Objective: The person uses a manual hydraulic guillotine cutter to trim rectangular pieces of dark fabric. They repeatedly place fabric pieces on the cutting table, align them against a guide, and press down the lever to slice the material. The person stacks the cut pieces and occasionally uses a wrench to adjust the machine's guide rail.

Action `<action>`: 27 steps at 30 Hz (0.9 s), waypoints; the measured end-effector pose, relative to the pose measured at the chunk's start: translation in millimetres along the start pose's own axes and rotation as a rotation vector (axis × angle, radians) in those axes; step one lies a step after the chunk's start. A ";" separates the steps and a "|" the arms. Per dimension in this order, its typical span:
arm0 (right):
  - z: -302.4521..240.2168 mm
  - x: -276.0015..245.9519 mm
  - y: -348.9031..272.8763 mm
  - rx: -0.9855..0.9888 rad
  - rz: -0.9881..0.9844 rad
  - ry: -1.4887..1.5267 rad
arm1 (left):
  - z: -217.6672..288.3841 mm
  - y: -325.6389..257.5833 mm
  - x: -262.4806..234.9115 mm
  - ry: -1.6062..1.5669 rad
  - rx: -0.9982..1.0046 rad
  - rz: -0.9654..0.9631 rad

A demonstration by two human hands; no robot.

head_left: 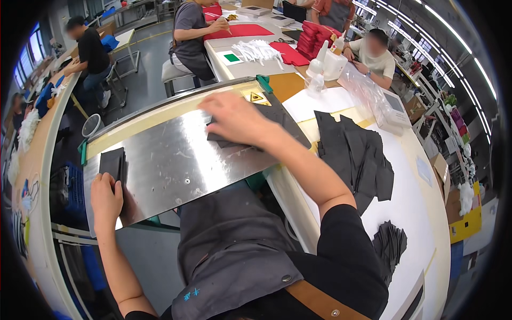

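Under the left hand (105, 200), at the near-left corner of the steel plate (176, 165), sits a small stack of black pieces (113, 164). The fingers curl over the stack's near end and the thumb lies along its side, so that hand is gripping it. The stack is a narrow rectangle, its long axis running away from the person towards the plate's far edge, lying flat.

Moving right across the bare steel, a yellowish strip (160, 114) runs along the plate's far rim, beyond both hands. Now the right hand (234, 118): it is open, palm down and fingers spread, pressing flat on a larger black sheet (277, 120) at the plate's far-right corner. That sheet lies flat too, its long axis slanting from the hand out towards the right and nearer the person.

Just right of the right forearm, on the white table (416, 208), a loose heap of black cut pieces (354, 157) sprawls, overlapping at all angles. Nearer the person, beside the elbow, a smaller fan of black pieces (389, 245) lies.

Beyond the right hand stand white squeeze bottles (320, 66), and far right of that hand a clear plastic bag (368, 93) lies crumpled; its contents are too blurred to tell.
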State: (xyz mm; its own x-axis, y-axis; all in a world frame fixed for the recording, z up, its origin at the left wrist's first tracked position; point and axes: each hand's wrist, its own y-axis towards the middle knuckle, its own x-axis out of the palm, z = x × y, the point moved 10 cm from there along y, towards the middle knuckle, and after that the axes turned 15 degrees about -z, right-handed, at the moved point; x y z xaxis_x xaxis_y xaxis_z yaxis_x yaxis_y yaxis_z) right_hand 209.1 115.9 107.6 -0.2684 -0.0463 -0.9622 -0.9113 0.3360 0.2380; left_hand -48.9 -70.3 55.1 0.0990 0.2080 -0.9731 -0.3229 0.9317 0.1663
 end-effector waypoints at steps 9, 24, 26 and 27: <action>-183.8 133.2 104.3 -0.561 -0.137 0.306 | -83.9 7.2 26.4 -0.861 -0.088 -0.077; -190.1 151.5 105.6 -0.542 -0.225 0.235 | 15.6 80.7 -81.8 -0.550 0.024 0.107; -212.9 104.1 78.0 -0.724 -0.021 0.255 | 56.7 107.1 -24.5 -0.564 0.140 0.076; -214.5 102.0 62.5 -0.783 -0.081 0.269 | 67.2 121.4 12.1 -0.504 0.093 -0.044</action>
State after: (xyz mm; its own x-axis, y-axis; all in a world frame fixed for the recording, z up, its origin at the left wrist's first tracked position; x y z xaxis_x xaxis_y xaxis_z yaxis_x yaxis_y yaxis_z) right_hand 57.8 -69.5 52.8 -0.1672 -0.2987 -0.9396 -0.8583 -0.4249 0.2878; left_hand -23.7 65.4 74.2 0.5594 0.2645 -0.7856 -0.2251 0.9606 0.1632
